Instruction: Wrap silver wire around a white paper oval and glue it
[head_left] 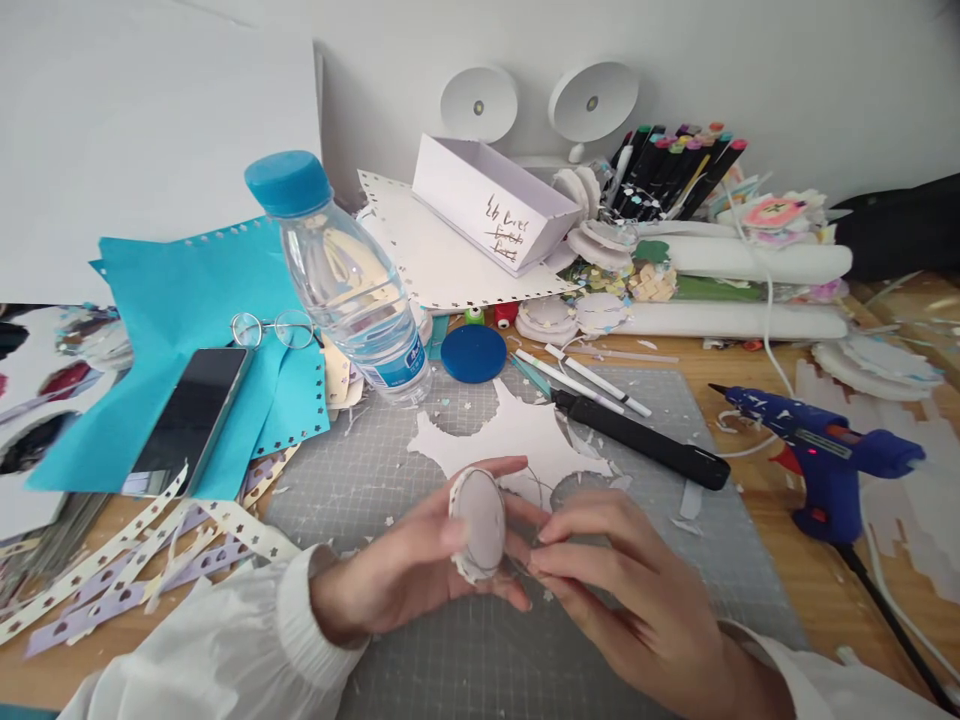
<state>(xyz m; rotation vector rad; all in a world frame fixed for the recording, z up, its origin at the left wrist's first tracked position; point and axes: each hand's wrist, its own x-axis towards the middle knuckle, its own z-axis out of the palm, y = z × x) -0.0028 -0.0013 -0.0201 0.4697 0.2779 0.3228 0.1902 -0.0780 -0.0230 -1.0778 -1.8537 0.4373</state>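
My left hand (pixel 420 560) holds a round white disc (pixel 480 525) with a scalloped edge, the thumb across its face and the fingers behind it. To its right, my right hand (pixel 622 590) is closed in a pinch, fingertips close to the left fingers. A thin strand (pixel 534 572), wire or thread, shows at the right fingertips; its far end I cannot make out. Both hands are above a grey cutting mat (pixel 465 665). Just beyond them lies a cut white paper sheet (pixel 517 425) with round bites out of its edge.
A water bottle (pixel 352 290) stands left of a blue round lid (pixel 473 353). A black-handled tool (pixel 645 440) and white pens (pixel 592 378) lie beyond my right hand. At right is a blue glue gun (pixel 817 450); at left, a phone (pixel 191 415) and punched paper strips (pixel 150 570).
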